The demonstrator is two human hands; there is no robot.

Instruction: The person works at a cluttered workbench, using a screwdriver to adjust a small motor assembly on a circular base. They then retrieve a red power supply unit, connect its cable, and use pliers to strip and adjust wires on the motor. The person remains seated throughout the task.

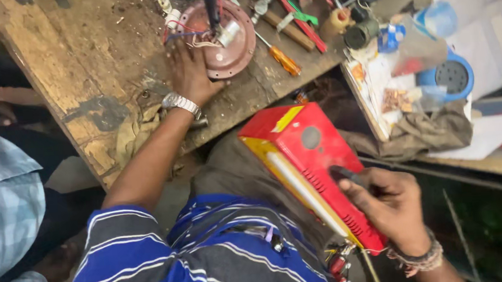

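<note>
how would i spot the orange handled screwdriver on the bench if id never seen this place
Start at the worn wooden workbench and find the round reddish-brown disc with wires that the left hand touches. Just right of the disc lies the screwdriver, slanted, near the bench edge. Its translucent orange handle sets it apart from the brown wooden-handled tool above it.

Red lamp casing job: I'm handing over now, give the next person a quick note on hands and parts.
Left hand: flat on the wooden workbench, fingertips at the round reddish disc with wires.
Right hand: gripping the red lamp casing on the lap, a dark tool under the fingers; what kind is unclear.
Nearby: orange-handled screwdriver right of the disc.
Done: the disc lies apart on the bench, wiring exposed.
Left: cannot tell whether the casing is opened.
</note>
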